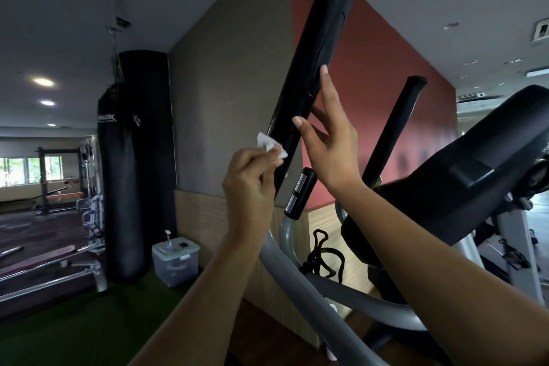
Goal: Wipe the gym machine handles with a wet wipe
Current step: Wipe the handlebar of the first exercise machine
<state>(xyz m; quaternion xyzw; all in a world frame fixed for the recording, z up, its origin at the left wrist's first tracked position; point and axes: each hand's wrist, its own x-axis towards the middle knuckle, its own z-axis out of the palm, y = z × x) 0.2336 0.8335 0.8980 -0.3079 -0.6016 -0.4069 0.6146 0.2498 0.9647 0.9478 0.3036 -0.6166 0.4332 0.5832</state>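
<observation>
A long black padded handle [319, 56] of an elliptical machine rises diagonally through the middle of the view. My left hand [249, 184] pinches a small crumpled white wet wipe [271, 146] against the handle's lower part. My right hand [329, 140] is held up just right of the handle with its fingers straight; the fingertips touch the handle's right side. A second black handle [392, 131] slants up behind, to the right. A short black grip with silver sensor plates [300, 196] sits below my hands.
The machine's black console [463, 175] and grey frame tubes [297, 273] fill the right side. A black punching bag [133, 166] hangs at the left. A clear plastic box with a spray bottle [175, 258] stands on the green floor by the wall. Weight racks stand far left.
</observation>
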